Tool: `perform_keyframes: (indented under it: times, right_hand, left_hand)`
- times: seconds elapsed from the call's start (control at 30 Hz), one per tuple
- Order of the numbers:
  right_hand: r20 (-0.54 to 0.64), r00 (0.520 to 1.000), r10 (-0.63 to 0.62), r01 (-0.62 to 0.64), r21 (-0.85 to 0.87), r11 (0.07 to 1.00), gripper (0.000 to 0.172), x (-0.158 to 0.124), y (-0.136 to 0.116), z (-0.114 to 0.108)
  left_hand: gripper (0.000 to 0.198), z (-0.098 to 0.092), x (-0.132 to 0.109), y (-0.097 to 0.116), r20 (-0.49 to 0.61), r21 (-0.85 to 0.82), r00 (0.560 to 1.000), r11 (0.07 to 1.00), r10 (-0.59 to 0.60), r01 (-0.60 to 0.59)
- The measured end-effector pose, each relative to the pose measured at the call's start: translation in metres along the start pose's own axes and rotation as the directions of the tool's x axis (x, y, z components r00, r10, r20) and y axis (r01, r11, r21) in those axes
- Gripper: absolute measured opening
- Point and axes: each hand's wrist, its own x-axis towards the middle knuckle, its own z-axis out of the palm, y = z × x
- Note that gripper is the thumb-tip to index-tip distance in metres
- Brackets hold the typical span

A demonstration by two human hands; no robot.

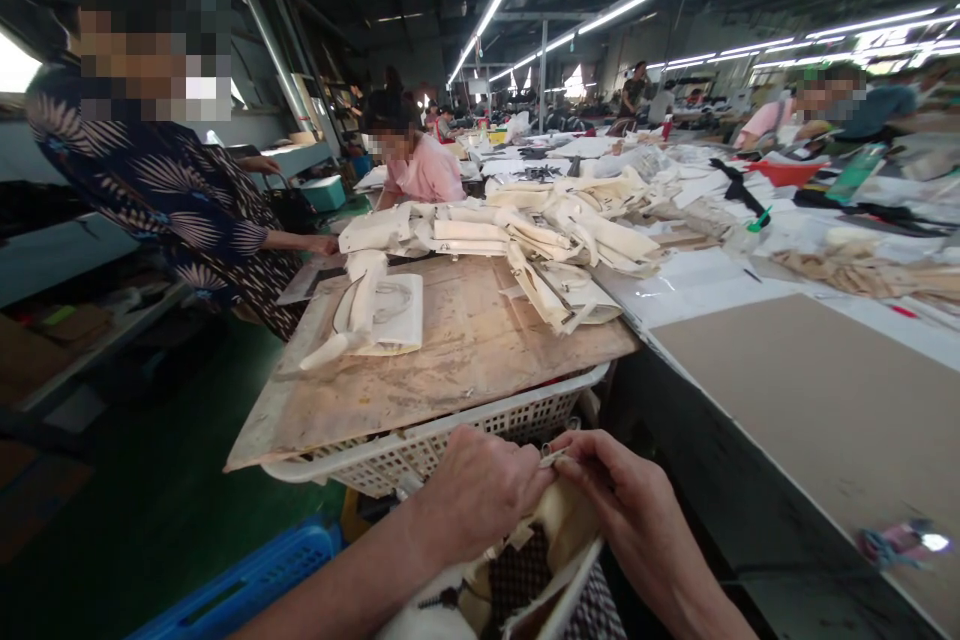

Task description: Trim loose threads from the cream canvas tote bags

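Observation:
My left hand (484, 475) is closed, its fingers pinching the edge of a cream bag piece (566, 520) low in the head view. From the other side, my right hand (619, 480) pinches the same edge with thumb and fingers. Between my fingertips a small metal ring (546, 449) shows at a pale strip. The piece hangs down over dark checked cloth (514, 575), partly hidden by my hands. Just beyond them, a white plastic basket (442, 435) sits under a worn wooden board (457, 320).
Cream bags (480, 230) are heaped along the board's far side, and another cream bag (397, 310) lies at its left. A person in patterned clothes (180, 180) stands at the left, one hand near the heap. A brown sheet (817, 410) covers part of the right-hand table. Below lies a blue crate (255, 580).

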Motion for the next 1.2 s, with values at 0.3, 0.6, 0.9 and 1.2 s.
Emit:
perform_keyframes:
  times: [0.3, 0.6, 0.9, 1.2]
  right_hand:
    - [-0.023, 0.998, -0.053, 0.053, -0.001, 0.999, 0.017, -0.007, -0.003, -0.008]
    - [-0.058, 0.998, 0.009, -0.001, 0.123, 0.992, 0.017, -0.017, -0.006, -0.008]
    - [-0.134, 0.99, 0.049, -0.042, 0.054, 0.998, 0.025, -0.018, -0.009, 0.001]
    - [-0.06, 0.993, 0.106, -0.098, 0.128, 0.987, 0.041, 0.005, -0.022, -0.004]
  left_hand:
    - [0.047, -0.013, 0.008, 0.005, 0.066, -0.234, 0.996, 0.97, -0.053, 0.067]
    - [0.045, -0.02, 0.004, 0.015, 0.053, -0.294, 0.993, 0.949, -0.101, 0.112]
    - [0.043, -0.019, 0.0, 0.011, 0.061, -0.218, 0.997, 0.974, -0.043, 0.056]
    - [0.018, -0.014, -0.001, 0.015, -0.063, -0.097, 0.998, 0.995, 0.018, -0.025]
